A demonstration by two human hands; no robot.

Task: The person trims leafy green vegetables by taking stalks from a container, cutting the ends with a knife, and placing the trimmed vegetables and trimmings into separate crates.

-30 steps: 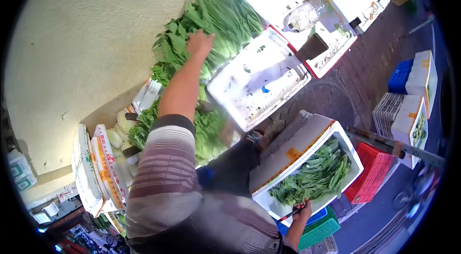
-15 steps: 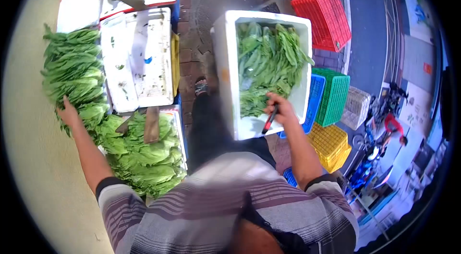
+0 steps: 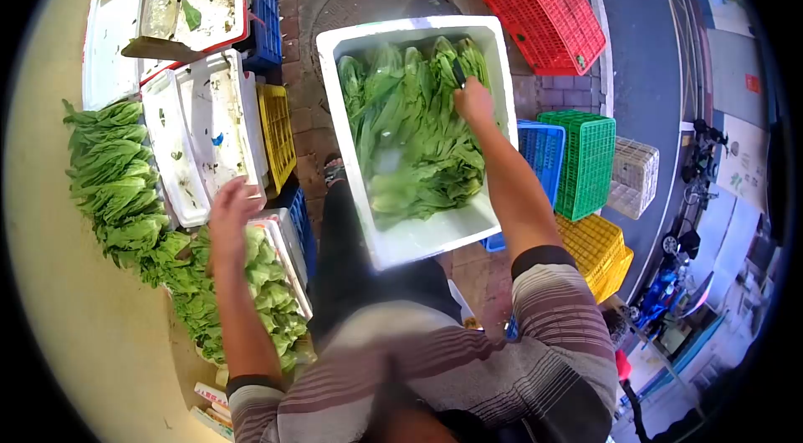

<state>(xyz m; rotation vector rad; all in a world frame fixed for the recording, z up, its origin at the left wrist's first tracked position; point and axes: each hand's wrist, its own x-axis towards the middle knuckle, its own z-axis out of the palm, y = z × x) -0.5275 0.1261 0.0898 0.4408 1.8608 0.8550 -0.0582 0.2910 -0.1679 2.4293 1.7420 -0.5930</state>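
A white foam box (image 3: 381,244) in front of me holds long leafy greens (image 3: 410,125). My right hand (image 3: 475,102) is over the greens at the box's right side, closed on a dark, pen-like tool (image 3: 458,73). To the left, my left hand (image 3: 234,207) is raised between the box and the piled greens, blurred, with its fingers apart and nothing visible in them. Below and beside it lie pale lettuce heads (image 3: 272,292). A row of darker greens (image 3: 117,175) runs along the wall. Beside that row stands a white tray (image 3: 222,100) with leaf scraps.
Red (image 3: 548,16), green (image 3: 577,163), blue (image 3: 542,154) and yellow (image 3: 590,246) crates stand to the right. Another yellow crate (image 3: 276,133) is under the left trays. A brown board (image 3: 159,50) juts over the upper trays. Bikes are at the far right.
My left hand has come off the greens by the wall and moved right. My right hand has moved up and farther into the box with the tool. The view has turned since the first frame.
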